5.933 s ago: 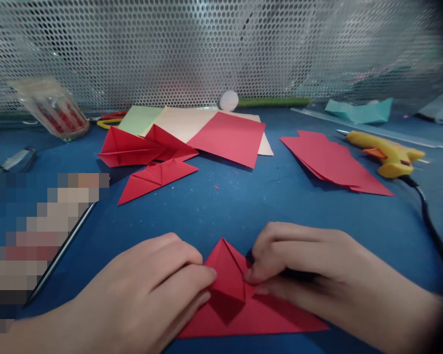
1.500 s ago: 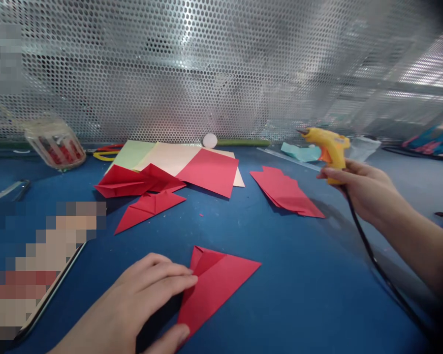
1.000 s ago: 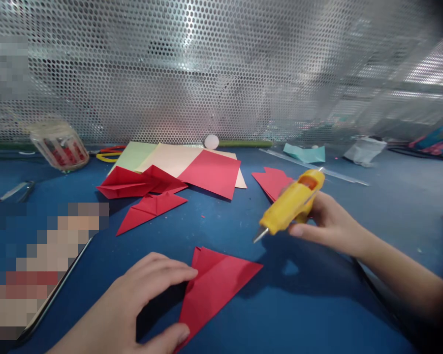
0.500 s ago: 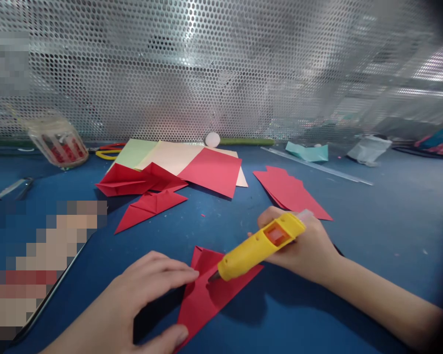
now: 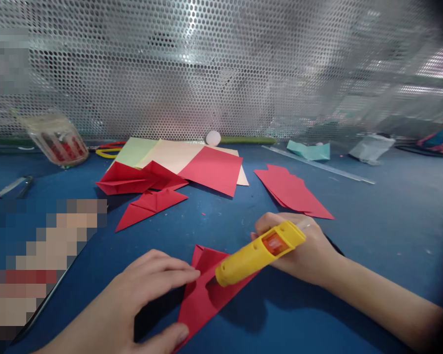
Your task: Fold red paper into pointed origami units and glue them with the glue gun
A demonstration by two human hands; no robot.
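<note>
Paper [image 5: 203, 307], red and folded into a triangle, lies nearest me on the blue counter [image 5: 225, 221]; I see the left hand [image 5: 143, 295] spread palm-down, fingertips at its left edge, thumb near its lower corner. The right hand [image 5: 312, 253] is wrapped around a yellow glue gun [image 5: 247, 260], forearm reaching in from the right, angling it down over the paper; I cannot tell whether it touches. Farther back, the counter carries folded red pieces [image 5: 151, 209], a stack of red sheets [image 5: 293, 191] and a clear jar [image 5: 62, 142]. A perforated metal screen [image 5: 133, 73] closes my view, light glaring on its upper part.
</note>
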